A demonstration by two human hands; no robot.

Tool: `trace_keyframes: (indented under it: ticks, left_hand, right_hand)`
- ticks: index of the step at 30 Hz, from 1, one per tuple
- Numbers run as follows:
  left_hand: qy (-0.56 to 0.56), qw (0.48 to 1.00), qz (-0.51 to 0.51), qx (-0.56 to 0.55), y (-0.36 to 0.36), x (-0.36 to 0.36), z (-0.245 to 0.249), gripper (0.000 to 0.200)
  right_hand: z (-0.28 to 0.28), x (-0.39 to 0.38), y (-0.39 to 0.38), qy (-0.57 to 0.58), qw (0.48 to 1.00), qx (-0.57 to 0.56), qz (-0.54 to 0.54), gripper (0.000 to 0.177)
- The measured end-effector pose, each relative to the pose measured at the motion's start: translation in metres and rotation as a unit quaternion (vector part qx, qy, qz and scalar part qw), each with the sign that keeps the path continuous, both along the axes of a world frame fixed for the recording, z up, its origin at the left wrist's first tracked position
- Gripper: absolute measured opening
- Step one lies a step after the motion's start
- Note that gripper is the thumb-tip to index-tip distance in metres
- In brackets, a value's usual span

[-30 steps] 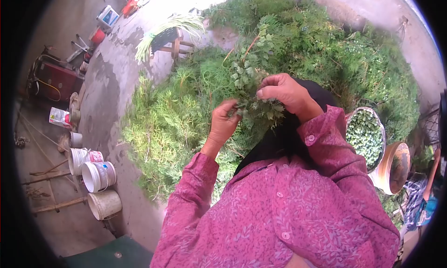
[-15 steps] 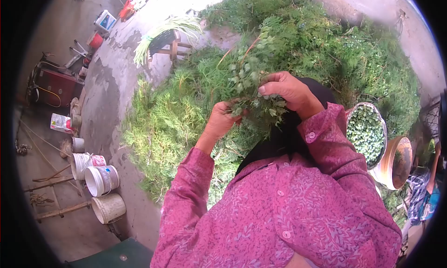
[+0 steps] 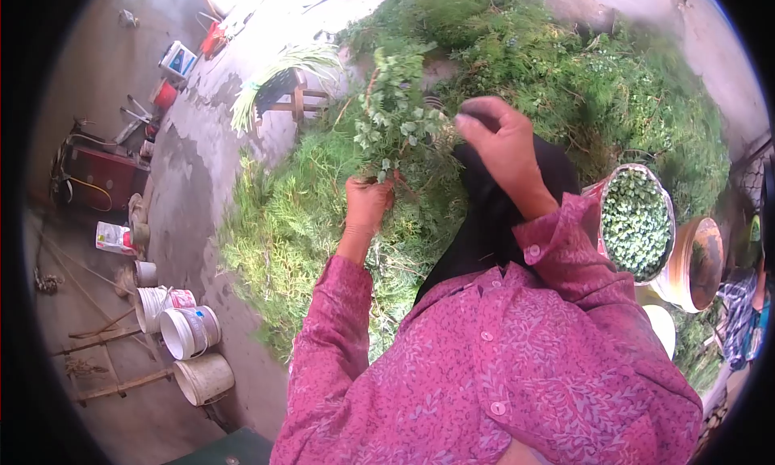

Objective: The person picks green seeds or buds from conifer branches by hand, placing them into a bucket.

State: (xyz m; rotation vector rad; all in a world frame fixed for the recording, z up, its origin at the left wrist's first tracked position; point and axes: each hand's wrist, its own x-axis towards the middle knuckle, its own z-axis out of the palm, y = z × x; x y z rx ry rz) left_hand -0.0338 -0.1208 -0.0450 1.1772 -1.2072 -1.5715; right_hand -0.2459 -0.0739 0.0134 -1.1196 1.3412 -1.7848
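My left hand (image 3: 368, 203) is closed around the lower stem of a leafy conifer branch (image 3: 397, 114), held upright in front of me. Clusters of pale green cones show along the branch. To the right of it, apart from the cones, is my right hand (image 3: 512, 152), with thumb and forefinger curled together in a pinch. Its fingertips are blurred, and anything between them is too small to make out. Below and around both hands lies a large heap of cut conifer branches (image 3: 282, 239). On my right stands a bucket (image 3: 672, 223) filled with picked green cones.
A tan bucket (image 3: 682, 291) stands beside the full one. Several white buckets (image 3: 190, 332) line the left side, near a wooden ladder-like frame (image 3: 121, 380). Ahead, a small wooden stool (image 3: 299, 102) bears a bundle of long green stalks (image 3: 278, 73). Branches also pile up along the right wall.
My right hand has come away from the branch, and its fingers have curled. My left hand has shifted left with the branch, which now stands more upright.
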Motion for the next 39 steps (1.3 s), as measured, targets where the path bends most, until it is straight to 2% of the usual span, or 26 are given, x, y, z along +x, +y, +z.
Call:
trace_keyframes:
  ticks: [2, 4, 5, 6, 8, 10, 11, 12, 13, 16, 19, 22, 23, 25, 26, 28, 31, 33, 34, 36, 37, 39]
  left_hand:
    - [0.016, 1.0, 0.002, 0.003, -0.002, -0.004, 0.0, 0.011]
    - [-0.039, 0.999, 0.031, 0.007, 0.001, -0.01, 0.003, 0.011]
    - [-0.041, 0.999, 0.027, 0.007, 0.004, -0.013, 0.004, 0.011]
    - [-0.03, 0.999, 0.021, -0.008, 0.006, -0.016, 0.005, 0.011]
    - [-0.021, 0.999, 0.013, -0.02, 0.009, -0.013, 0.003, 0.012]
    - [-0.108, 0.992, -0.03, -0.054, 0.006, -0.008, -0.006, 0.013]
    - [-0.109, 0.992, -0.031, -0.054, 0.004, -0.007, -0.009, 0.013]
    - [-0.113, 0.986, -0.052, -0.11, 0.004, -0.006, -0.012, 0.016]
    - [-0.117, 0.977, -0.072, -0.166, 0.003, -0.005, -0.014, 0.018]
    - [-0.141, 0.965, -0.092, -0.202, 0.004, -0.003, -0.012, 0.024]
    - [-0.111, 0.974, -0.115, -0.159, -0.002, 0.0, -0.018, 0.028]
    - [-0.104, 0.98, -0.126, -0.11, -0.001, -0.001, -0.012, 0.025]
    - [-0.105, 0.98, -0.126, -0.11, 0.0, -0.001, -0.009, 0.025]
    - [-0.149, 0.977, -0.148, -0.043, 0.001, -0.002, -0.003, 0.02]
    - [-0.15, 0.976, -0.149, -0.043, 0.001, -0.002, -0.006, 0.02]
    - [-0.072, 0.987, -0.132, -0.048, 0.0, -0.002, -0.017, 0.016]
    - [-0.132, 0.976, -0.132, -0.11, 0.004, -0.007, -0.009, 0.014]
    - [-0.134, 0.975, -0.13, -0.121, 0.004, -0.01, -0.008, 0.013]
    - [-0.135, 0.974, -0.128, -0.13, 0.004, -0.01, -0.008, 0.012]
    - [-0.129, 0.973, -0.133, -0.136, 0.007, -0.014, 0.0, 0.013]
    - [-0.123, 0.973, -0.138, -0.141, 0.008, -0.014, 0.003, 0.013]
    - [-0.12, 0.974, -0.146, -0.125, 0.003, -0.005, -0.009, 0.015]
  right_hand:
    - [0.001, 0.012, 0.013, 0.136, 0.988, 0.007, 0.073, 0.02]
    - [-0.014, 0.03, 0.013, 0.205, 0.972, 0.016, 0.112, 0.016]
    - [-0.027, 0.037, 0.008, 0.254, 0.962, 0.001, 0.099, 0.02]
    - [-0.033, 0.041, 0.005, 0.251, 0.963, 0.001, 0.097, 0.02]
    - [-0.039, 0.045, 0.001, 0.351, 0.934, 0.008, 0.068, 0.023]
    - [-0.039, 0.045, 0.0, 0.35, 0.933, 0.025, 0.081, 0.027]
    - [-0.041, 0.046, -0.001, 0.369, 0.926, 0.001, 0.078, 0.028]
    - [-0.043, 0.046, -0.001, 0.387, 0.919, -0.022, 0.075, 0.028]
    - [-0.044, 0.045, -0.001, 0.386, 0.919, -0.021, 0.075, 0.028]
    - [-0.048, 0.045, -0.002, 0.421, 0.901, 0.011, 0.107, 0.028]
    - [-0.049, 0.046, -0.004, 0.403, 0.908, 0.033, 0.113, 0.026]
    - [-0.049, 0.048, -0.006, 0.35, 0.931, 0.039, 0.097, 0.024]
    - [-0.049, 0.047, -0.007, 0.326, 0.937, 0.066, 0.108, 0.022]
    - [-0.049, 0.046, -0.008, 0.302, 0.942, 0.092, 0.117, 0.02]
    - [-0.05, 0.046, -0.009, 0.298, 0.941, 0.107, 0.123, 0.021]
    - [-0.05, 0.046, -0.009, 0.293, 0.94, 0.121, 0.128, 0.022]
    - [-0.052, 0.045, -0.007, 0.226, 0.958, 0.121, 0.132, 0.025]
    - [-0.055, 0.044, -0.007, 0.156, 0.969, 0.128, 0.141, 0.026]
    - [-0.056, 0.043, -0.007, 0.156, 0.969, 0.127, 0.141, 0.026]
    - [-0.052, 0.039, -0.004, -0.002, 0.951, 0.196, 0.238, 0.019]
    - [-0.049, 0.035, -0.003, -0.002, 0.952, 0.195, 0.237, 0.019]
    - [-0.043, 0.027, -0.001, -0.12, 0.895, 0.242, 0.356, 0.014]
